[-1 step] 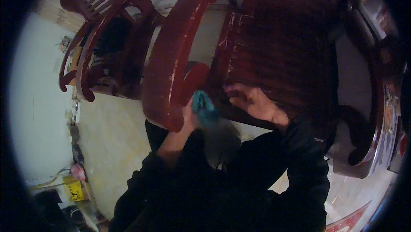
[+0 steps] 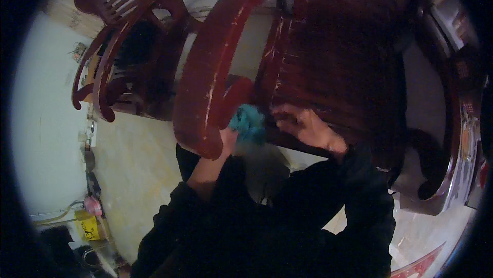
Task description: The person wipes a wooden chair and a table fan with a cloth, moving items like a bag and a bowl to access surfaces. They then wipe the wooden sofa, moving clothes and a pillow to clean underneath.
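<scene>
A crumpled teal cloth [image 2: 248, 123] is bunched in my left hand [image 2: 226, 143], just right of the rounded front end of a dark red wooden armrest [image 2: 197, 93]. My left fingers are mostly hidden behind the cloth and the armrest. Over the front edge of the slatted wooden seat [image 2: 334, 67], my right hand [image 2: 310, 130] is open, its fingers bent and apart with nothing seen between them. A gap separates it from the cloth. Scuffs and pale scratches mark the armrest and the seat's left edge.
Another dark red wooden chair [image 2: 110, 1] stands at the far left. On the right, a second curved armrest [image 2: 447, 139] bounds the seat. A yellow bag [image 2: 88, 226] and a pink item [image 2: 93, 206] lie by the left wall. Pale floor [image 2: 133, 175] stretches between.
The teal cloth has shifted slightly and looks more spread out and bunched higher in my left hand. My right hand has hardly moved.
</scene>
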{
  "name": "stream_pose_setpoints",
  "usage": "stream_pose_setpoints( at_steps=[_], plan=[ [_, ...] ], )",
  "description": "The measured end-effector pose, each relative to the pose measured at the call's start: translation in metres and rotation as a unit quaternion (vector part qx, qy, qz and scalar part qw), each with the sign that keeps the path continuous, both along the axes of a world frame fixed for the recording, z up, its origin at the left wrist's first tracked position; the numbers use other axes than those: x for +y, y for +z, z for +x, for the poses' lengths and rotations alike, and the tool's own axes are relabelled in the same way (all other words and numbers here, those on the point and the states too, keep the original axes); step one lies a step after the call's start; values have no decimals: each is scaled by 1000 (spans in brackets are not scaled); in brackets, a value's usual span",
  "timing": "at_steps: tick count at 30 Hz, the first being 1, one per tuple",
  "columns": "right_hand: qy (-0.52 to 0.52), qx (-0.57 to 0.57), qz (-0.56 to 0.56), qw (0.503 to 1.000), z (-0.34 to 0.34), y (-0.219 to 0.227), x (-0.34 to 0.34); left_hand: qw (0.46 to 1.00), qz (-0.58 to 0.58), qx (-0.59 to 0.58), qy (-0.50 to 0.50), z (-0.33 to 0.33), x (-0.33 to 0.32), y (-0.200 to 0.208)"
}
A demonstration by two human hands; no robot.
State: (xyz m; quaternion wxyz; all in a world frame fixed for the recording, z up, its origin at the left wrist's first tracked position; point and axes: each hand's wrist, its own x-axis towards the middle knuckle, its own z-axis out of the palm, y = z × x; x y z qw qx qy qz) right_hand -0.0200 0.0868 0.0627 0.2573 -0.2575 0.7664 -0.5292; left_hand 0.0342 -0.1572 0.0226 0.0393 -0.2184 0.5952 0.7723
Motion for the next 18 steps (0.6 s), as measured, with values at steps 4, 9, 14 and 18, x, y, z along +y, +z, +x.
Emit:
stream_pose_setpoints(
  at_steps=[4, 9, 14, 18],
  plan=[
    [-12, -12, -10, 1000, 0, -9, 0, 990, -35, 128, -46, -15, -8, 15],
    [-51, -47, -22, 997, -2, -15, -2, 978, -68, 191, -48, 28, -35, 12],
    [-64, -93, -18, 993, -8, -19, 1, 978, -41, 203, -33, 46, -78, 20],
    [-107, -107, -43, 988, -13, -15, 6, 981, 93, 172, 13, 17, -108, 51]
  ],
)
